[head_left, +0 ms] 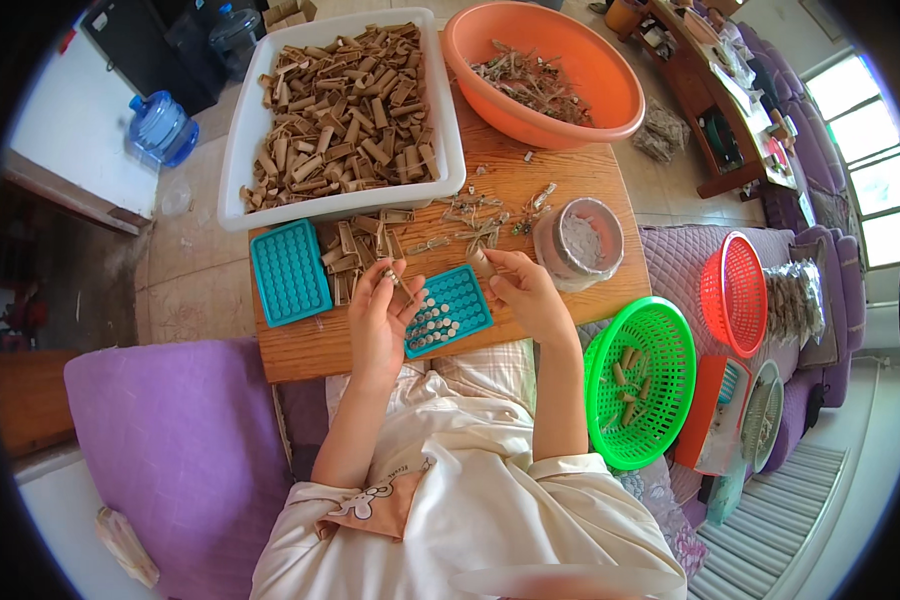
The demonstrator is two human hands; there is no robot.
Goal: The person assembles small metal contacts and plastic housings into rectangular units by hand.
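Above the near edge of the wooden table, my left hand (378, 325) pinches a small brown half-shell piece (402, 288) between thumb and fingers. My right hand (526, 293) is closed around another brown, curved piece (481, 263), held by its lower end. The two pieces are apart. Between and below my hands lies a teal tray (473, 318) with round hollows; several small pale discs (433, 325) sit in its left part. A loose pile of brown shell pieces (353, 245) lies just beyond my left hand.
A white bin (232, 185) heaped with brown pieces and an orange basin (610, 85) stand at the back. A second teal tray (290, 272) lies left. A tub of pale powder (580, 245) stands right, beside a green basket (682, 345) holding several brown tubes and a red basket (737, 295).
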